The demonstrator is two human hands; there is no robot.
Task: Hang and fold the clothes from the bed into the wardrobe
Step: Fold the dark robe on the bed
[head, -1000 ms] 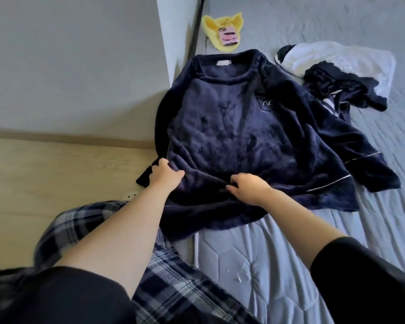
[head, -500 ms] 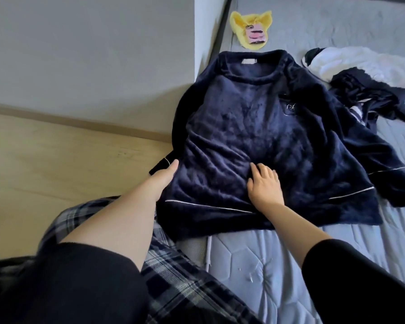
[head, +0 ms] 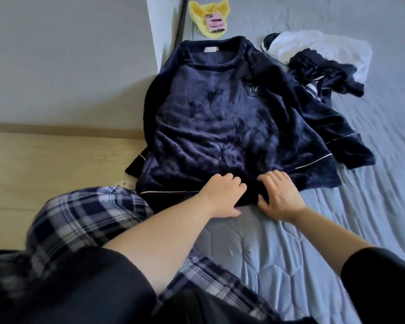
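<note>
A navy fleece pyjama top (head: 220, 118) with thin white piping lies spread face up on the grey bed (head: 313, 242), collar at the far end. Its left sleeve hangs over the bed's left edge. My left hand (head: 222, 195) and my right hand (head: 278, 195) sit side by side on the middle of its bottom hem. Each has fingers on top and a thumb under the edge, pinching the fabric. A crumpled pile of white and navy clothes (head: 318, 57) lies at the far right of the bed.
A yellow cloth item with a pink tag (head: 208, 19) lies beyond the collar. A grey wall corner (head: 154, 43) stands left of the bed above a wooden floor (head: 45, 164). My knee in checked trousers (head: 84, 218) rests at the bed's near left edge.
My left hand moved from the top's left edge to the middle of the hem. My right hand slid back from the front panel to the hem, and both now pinch it.
</note>
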